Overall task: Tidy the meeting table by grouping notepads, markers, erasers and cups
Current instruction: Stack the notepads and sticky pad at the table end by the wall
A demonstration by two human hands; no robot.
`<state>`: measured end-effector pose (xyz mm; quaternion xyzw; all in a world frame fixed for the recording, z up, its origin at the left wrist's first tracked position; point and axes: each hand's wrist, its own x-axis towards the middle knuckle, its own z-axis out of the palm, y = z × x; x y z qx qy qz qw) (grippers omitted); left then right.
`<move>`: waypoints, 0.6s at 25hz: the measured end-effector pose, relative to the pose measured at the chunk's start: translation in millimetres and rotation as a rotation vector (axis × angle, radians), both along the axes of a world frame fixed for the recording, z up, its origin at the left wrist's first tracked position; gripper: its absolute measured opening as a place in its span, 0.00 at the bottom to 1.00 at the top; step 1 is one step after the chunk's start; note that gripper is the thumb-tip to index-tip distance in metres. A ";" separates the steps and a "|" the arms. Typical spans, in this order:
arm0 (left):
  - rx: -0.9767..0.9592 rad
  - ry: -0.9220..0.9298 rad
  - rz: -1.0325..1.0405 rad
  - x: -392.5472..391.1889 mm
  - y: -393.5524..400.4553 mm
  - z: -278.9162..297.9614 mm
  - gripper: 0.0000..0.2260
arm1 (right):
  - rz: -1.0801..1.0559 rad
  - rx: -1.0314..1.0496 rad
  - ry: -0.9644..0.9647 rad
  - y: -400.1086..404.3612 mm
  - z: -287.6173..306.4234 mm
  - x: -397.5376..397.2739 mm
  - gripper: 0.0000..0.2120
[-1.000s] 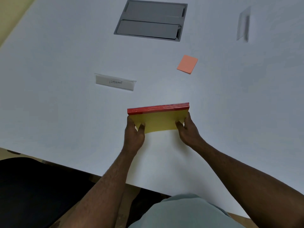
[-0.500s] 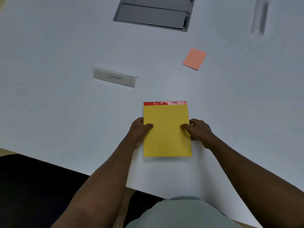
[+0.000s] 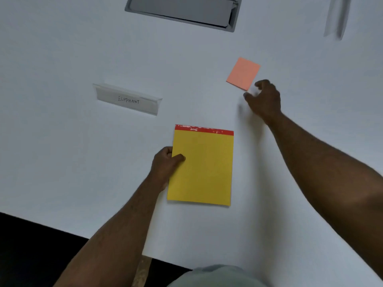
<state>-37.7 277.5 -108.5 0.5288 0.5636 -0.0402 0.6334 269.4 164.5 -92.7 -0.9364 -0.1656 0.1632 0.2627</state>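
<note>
The white worktop (image 3: 62, 162) runs out to a dark near edge at lower left, with a grey recessed panel (image 3: 182, 11) at the far edge of view and broad bare surface left of the name card marked ELEPHANT (image 3: 127, 99). The yellow notepad (image 3: 202, 166), red-bound along its far edge, lies flat near the person, its left edge pinched by the left hand (image 3: 164, 162), thumb on top. The right hand (image 3: 263, 99), fingers loosely spread and holding nothing, hovers just beside the near corner of the small orange sticky pad (image 3: 243, 73), whether touching is unclear.
</note>
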 end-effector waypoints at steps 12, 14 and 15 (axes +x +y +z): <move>0.058 0.010 0.030 1.5 -5.7 -1.2 0.11 | 0.186 -0.337 0.070 43.2 -15.8 89.4 0.42; 0.043 -0.003 0.027 0.1 -5.1 1.5 0.11 | 0.125 -0.203 0.100 24.4 -13.8 77.7 0.29; 0.048 -0.008 0.014 -1.6 -6.6 3.7 0.11 | 0.063 -0.104 0.133 10.9 -12.1 65.9 0.23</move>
